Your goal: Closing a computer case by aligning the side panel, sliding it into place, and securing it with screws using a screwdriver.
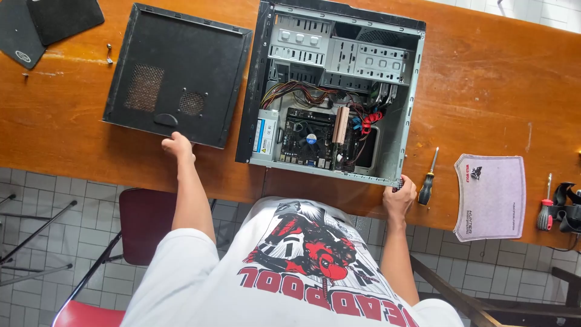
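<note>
An open desktop computer case (411, 97) lies on its side on the wooden table (484, 79), with the motherboard (308, 139), coloured cables and drive bays exposed. To its left the removed black side panel (175, 72) lies flat. My left hand (177, 146) has its fingers curled on the near edge of that panel. My right hand (399, 194) is closed around the near right corner of the case. A screwdriver with a black and yellow handle (428, 181) lies just right of that hand.
A grey mouse pad (491, 194) and a red-handled screwdriver (544, 212) lie at the right, beside a black strap (569, 206). Two black pads (42, 24) sit at the far left corner, with small screws (109, 53) nearby. A dark red chair (145, 224) stands below the table edge.
</note>
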